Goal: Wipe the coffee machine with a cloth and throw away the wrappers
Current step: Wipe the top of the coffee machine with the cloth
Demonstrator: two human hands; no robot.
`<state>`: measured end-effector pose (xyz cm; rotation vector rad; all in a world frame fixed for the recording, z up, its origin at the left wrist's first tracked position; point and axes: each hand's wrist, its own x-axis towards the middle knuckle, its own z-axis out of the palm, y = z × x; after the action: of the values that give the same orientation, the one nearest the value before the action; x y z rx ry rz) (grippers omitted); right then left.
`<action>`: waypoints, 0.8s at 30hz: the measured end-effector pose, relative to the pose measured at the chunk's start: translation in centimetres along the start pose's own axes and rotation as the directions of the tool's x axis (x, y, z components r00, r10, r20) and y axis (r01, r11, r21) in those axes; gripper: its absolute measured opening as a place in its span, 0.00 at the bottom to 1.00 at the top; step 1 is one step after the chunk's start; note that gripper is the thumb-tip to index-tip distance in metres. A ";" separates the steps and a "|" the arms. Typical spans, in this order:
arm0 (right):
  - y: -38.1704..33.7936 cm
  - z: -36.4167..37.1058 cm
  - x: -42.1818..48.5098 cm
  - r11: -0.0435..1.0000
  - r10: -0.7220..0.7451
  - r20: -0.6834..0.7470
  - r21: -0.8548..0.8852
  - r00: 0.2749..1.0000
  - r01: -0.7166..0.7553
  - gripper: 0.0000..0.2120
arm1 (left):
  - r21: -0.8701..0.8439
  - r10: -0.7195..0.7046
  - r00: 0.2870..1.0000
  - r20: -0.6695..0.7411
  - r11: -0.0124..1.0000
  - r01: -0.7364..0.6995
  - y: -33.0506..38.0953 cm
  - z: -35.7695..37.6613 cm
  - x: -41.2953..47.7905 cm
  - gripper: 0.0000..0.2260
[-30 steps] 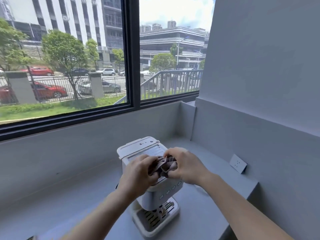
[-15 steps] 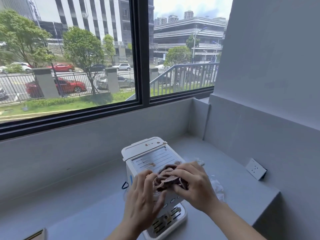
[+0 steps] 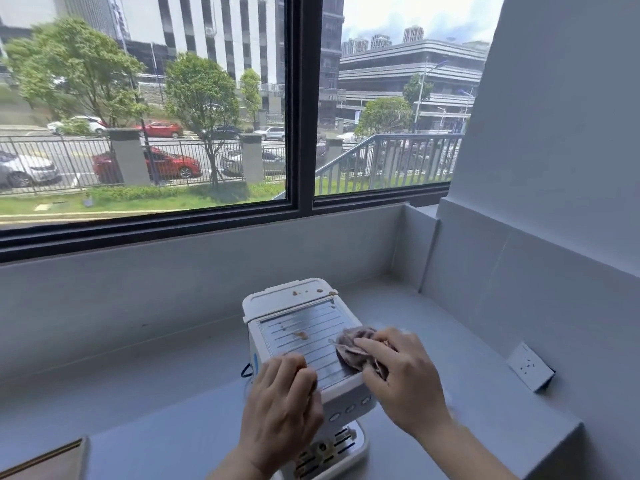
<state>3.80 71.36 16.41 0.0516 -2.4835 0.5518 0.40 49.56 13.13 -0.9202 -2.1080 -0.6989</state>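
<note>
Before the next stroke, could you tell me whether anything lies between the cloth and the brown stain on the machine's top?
Nothing visible does. The cloth under the right hand lies on the coffee machine's right side; the brown stain is left of it across bare plate. The left hand rests at the front corner, off that path.
</note>
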 end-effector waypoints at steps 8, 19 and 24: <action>-1.1 0.8 2.8 0.994 -0.044 0.120 0.101 0.992 0.032 0.11 | 0.258 -0.074 0.997 -0.001 0.963 0.072 2.5 1.3 0.4 0.07; -2.2 2.0 6.4 0.948 -0.145 0.258 -0.241 0.955 0.209 0.14 | 0.282 -0.033 0.996 -0.082 0.958 0.055 1.8 2.0 -0.3 0.06; -1.5 2.5 3.0 0.917 -0.364 0.129 -0.125 0.923 0.379 0.10 | 0.283 -0.017 0.996 -0.091 0.958 0.042 1.6 2.2 -0.4 0.06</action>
<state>0.21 69.22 16.77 0.4958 -2.5166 0.2061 0.96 51.86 11.77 -0.6881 -2.0800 -0.4265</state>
